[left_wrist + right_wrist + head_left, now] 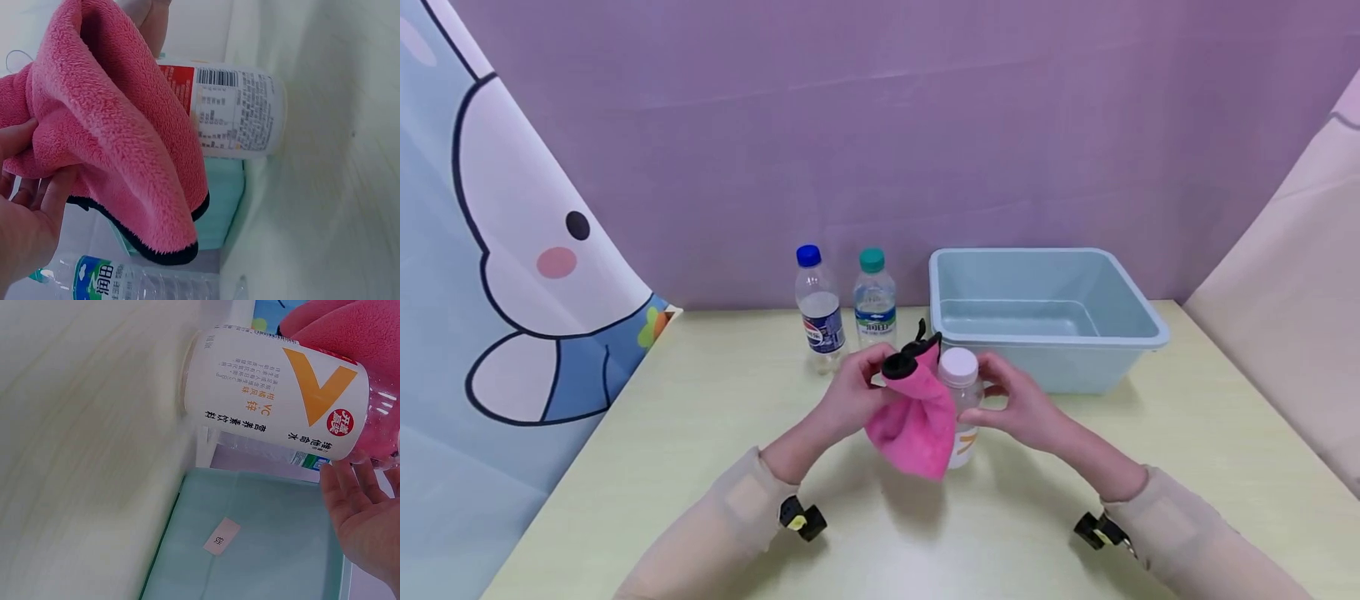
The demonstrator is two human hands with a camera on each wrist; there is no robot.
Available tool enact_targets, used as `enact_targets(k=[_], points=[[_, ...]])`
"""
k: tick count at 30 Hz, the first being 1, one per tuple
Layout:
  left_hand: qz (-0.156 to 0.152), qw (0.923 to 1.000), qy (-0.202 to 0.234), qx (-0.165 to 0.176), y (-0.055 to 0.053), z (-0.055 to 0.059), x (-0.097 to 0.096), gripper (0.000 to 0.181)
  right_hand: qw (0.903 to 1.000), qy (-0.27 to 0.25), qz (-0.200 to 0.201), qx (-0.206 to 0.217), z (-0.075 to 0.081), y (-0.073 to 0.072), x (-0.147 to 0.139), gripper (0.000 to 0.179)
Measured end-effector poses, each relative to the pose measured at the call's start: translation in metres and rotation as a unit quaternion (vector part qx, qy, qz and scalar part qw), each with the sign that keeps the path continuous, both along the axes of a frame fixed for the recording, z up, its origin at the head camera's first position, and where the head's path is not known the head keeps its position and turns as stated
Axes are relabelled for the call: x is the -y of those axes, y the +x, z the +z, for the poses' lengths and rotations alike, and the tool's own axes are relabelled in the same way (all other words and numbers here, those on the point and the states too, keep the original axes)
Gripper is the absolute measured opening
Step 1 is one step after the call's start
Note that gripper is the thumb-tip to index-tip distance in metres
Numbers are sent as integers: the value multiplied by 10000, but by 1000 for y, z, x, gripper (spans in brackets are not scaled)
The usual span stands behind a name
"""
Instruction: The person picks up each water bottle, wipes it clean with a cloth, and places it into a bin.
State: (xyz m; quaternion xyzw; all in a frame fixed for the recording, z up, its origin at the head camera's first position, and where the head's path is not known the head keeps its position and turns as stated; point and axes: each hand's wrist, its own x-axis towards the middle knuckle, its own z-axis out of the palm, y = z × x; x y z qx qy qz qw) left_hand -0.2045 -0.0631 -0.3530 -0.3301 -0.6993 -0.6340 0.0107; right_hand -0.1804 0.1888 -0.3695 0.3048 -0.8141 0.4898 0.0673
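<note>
In the head view, my left hand (855,392) grips a bunched pink cloth (917,425) with black edging. The cloth hangs against the left side of a clear drink bottle (958,379) with a white cap. That bottle is upright, and its white label (275,394) carries an orange V mark. My right hand (1018,404) holds the bottle from the right, thumb at the front and fingers curled toward the back. In the left wrist view, the cloth (119,125) covers part of the bottle (234,112), and the holding fingers are partly hidden.
Behind my left hand stand a blue-capped bottle (822,321) and a green-capped water bottle (875,304). A light blue plastic bin (1022,367) sits at the back right, close behind my right hand. A purple curtain (850,150) hangs at the table's rear.
</note>
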Motion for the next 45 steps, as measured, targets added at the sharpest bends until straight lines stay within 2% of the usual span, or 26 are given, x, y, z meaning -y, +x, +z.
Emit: enact_targets(k=[7, 15, 22, 28, 33, 35, 37, 41, 45], points=[[13, 9999, 31, 146, 2, -5, 12, 17, 9999, 56, -35, 91, 2, 0, 2, 54], [240, 9997, -47, -61, 1, -18, 27, 20, 9995, 156, -250, 142, 2, 1, 6, 55], [293, 9993, -215, 2, 5, -26, 37, 19, 9962, 280, -815, 134, 1, 9, 14, 60], [409, 9986, -307, 152, 5, -29, 43, 20, 9882, 567, -1408, -202, 1, 14, 22, 62], [512, 9980, -324, 162, 5, -31, 47, 18, 9842, 813, -1549, -269, 1, 16, 22, 70], [537, 9979, -326, 181, 5, -32, 48, 17, 9869, 723, -1439, -92, 3, 15, 19, 71], [534, 9978, -340, 192, 5, -32, 49, 17, 9921, 440, -1153, 212, 5, 11, 13, 67], [512, 9979, -369, 131, 4, -32, 52, 17, 9972, -118, -169, 713, 10, 2, -2, 62], [560, 9976, -405, 96, 4, -31, 54, 18, 9948, -65, 689, 749, 15, -5, -13, 64]])
